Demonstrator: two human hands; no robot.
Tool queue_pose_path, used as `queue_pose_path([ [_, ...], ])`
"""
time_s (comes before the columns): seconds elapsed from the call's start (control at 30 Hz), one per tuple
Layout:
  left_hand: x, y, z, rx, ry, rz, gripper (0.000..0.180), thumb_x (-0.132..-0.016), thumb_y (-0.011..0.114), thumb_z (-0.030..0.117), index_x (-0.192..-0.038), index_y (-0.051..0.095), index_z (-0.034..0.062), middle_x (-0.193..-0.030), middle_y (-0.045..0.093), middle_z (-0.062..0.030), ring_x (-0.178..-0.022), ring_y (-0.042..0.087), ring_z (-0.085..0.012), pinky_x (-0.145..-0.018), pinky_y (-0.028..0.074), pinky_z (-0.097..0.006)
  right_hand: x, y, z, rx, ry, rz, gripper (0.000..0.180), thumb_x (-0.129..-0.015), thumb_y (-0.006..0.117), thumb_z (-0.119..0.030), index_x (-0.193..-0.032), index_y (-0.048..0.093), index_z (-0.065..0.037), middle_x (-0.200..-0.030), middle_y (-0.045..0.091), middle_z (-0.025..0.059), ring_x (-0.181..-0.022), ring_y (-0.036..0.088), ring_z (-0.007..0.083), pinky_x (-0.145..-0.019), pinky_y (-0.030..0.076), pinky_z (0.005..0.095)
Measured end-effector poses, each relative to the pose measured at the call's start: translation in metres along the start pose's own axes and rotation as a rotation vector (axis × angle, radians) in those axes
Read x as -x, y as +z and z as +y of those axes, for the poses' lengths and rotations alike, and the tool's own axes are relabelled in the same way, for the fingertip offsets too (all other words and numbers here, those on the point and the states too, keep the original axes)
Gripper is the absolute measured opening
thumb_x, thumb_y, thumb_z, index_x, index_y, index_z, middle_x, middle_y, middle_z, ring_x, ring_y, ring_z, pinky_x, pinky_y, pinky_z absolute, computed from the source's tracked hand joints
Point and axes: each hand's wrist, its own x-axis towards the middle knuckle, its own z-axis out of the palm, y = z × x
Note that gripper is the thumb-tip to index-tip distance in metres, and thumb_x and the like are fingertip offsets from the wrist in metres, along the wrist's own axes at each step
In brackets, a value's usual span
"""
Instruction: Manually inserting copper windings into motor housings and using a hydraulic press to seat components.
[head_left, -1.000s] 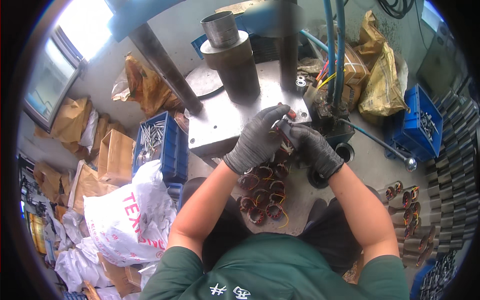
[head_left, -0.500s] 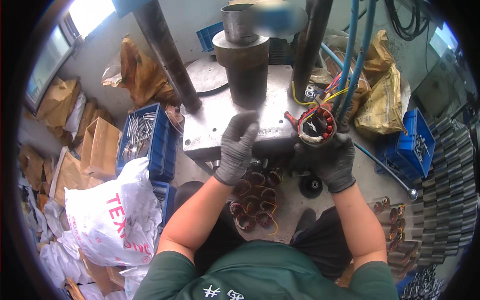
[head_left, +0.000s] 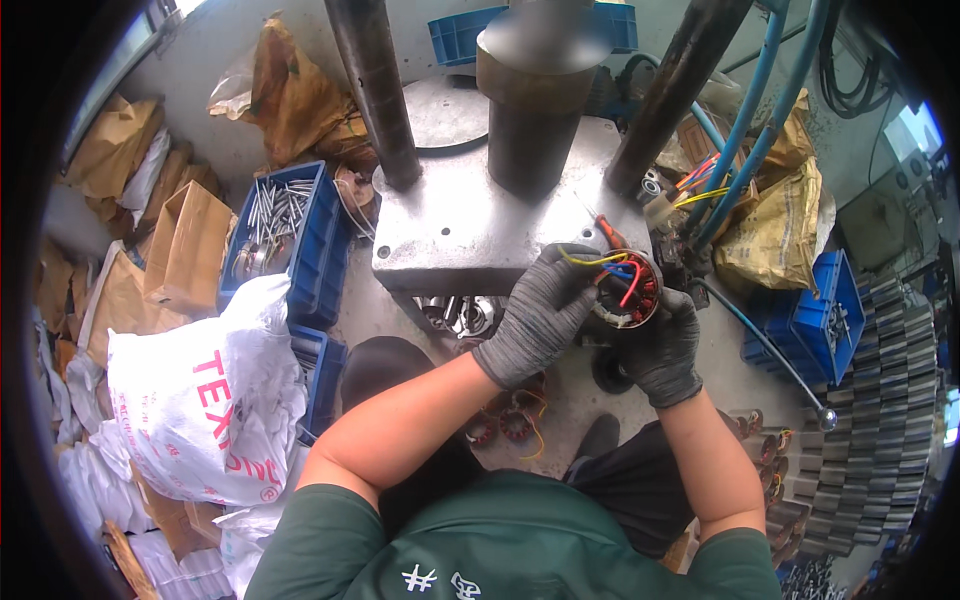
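A motor stator [head_left: 638, 298], a ring with red windings, is held just in front of the press bed [head_left: 500, 235]. My right hand [head_left: 660, 350], in a grey glove, is closed around its right and lower side. From the left, my gloved left hand [head_left: 540, 315] reaches its rim, fingers closed at the wire leads [head_left: 622, 270]; the exact grip is partly hidden. Yellow, blue and red leads bend across the ring's opening. Behind the stator, a screwdriver [head_left: 609, 233] with a red handle lies on the press bed.
Steel columns [head_left: 375, 95] flank the press's thick central cylinder [head_left: 535, 140]. Blue hoses [head_left: 755, 110] hang at the right. More stators [head_left: 515, 425] sit on the floor between my legs. A blue bin [head_left: 315, 245] of metal rods and a white sack [head_left: 205, 400] stand left; stacked metal parts [head_left: 860, 430] are right.
My left hand has moved right, from beside the press bed to the stator. The leads, which stood up behind the ring, now bend over its opening. The head view has shifted.
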Motion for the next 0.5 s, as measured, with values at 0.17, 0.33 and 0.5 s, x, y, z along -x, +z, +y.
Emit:
queue_pose_path([
  [0.17,0.002,0.004,0.000,0.146,-0.060,0.007,0.035,-0.094,0.064,-0.004,-0.128,0.062,0.0018,-0.120,0.062,-0.0118,-0.119,0.062,-0.0202,-0.107,0.050,-0.036,0.001,-0.011,-0.001,0.106,-0.040,0.010,0.067,-0.084,0.069,-0.028,-0.146,0.055,-0.007,-0.133,0.065,0.0153,-0.123,0.062,0.0276,-0.104,0.052,0.0451],
  [0.33,0.009,0.017,0.006,0.383,-0.114,0.043,0.043,-0.093,0.068,-0.005,-0.134,0.055,0.0028,-0.126,0.061,-0.0121,-0.118,0.062,-0.0179,-0.105,0.053,-0.036,0.003,-0.006,0.006,0.166,-0.125,0.078,0.072,-0.082,0.070,-0.022,-0.150,0.050,-0.006,-0.133,0.063,0.0129,-0.110,0.063,0.0206,-0.096,0.052,0.0362],
  [0.5,0.006,0.017,-0.032,0.943,-0.162,0.035,0.056,-0.098,0.074,0.016,-0.145,0.044,0.0091,-0.121,0.064,-0.0099,-0.111,0.065,-0.0183,-0.093,0.058,-0.032,-0.001,-0.013,0.019,0.379,-0.144,0.069,0.081,-0.082,0.072,-0.015,-0.156,0.042,-0.006,-0.136,0.060,0.0078,-0.119,0.059,0.0176,-0.105,0.046,0.0330],
])
